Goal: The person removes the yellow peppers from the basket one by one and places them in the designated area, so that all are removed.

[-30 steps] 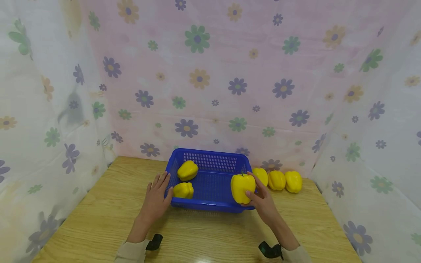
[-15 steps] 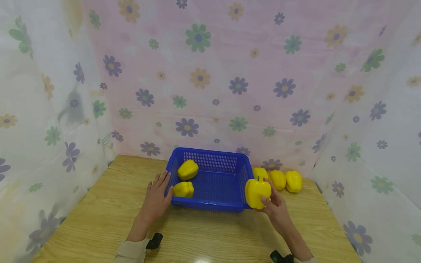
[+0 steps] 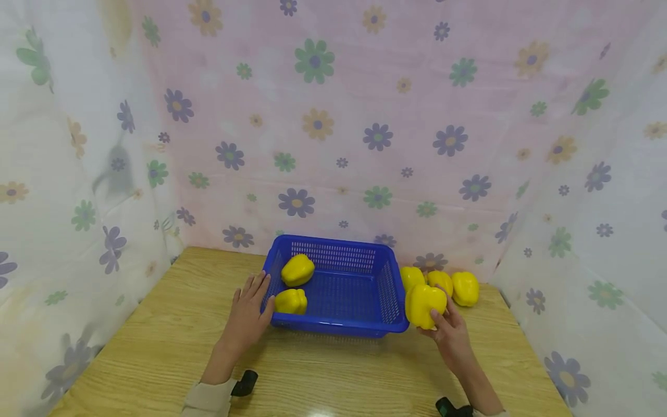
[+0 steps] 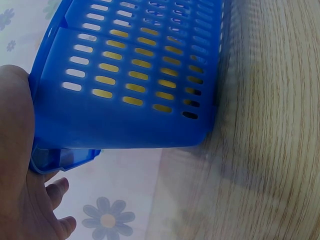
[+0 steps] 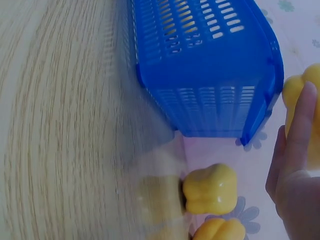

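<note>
My right hand (image 3: 452,337) holds a yellow bell pepper (image 3: 423,306) just beyond the right side of a blue plastic basket (image 3: 333,327), with the thumb on its near face. In the right wrist view the held bell pepper (image 5: 312,117) shows at the edge, level with the basket's rim. Two more yellow bell peppers lie in the basket's left part, one at the back (image 3: 297,270) and one in front (image 3: 290,302). On the basket's left rim rests my left hand (image 3: 247,315), its fingers extended and thumb at the rim; the left wrist view shows several fingertips apart from the wall.
Right of the basket, a row of three yellow bell peppers stands on the table near the back: a left one (image 3: 412,277), a middle one (image 3: 440,280) and a right one (image 3: 465,288). Flowered cloth (image 3: 333,145) encloses the wooden table (image 3: 323,376) behind and at both sides.
My right hand has carried the bell pepper rightward, from over the basket's right end to outside it. The pepper has tilted, and its stem no longer shows. The left hand stays put.
</note>
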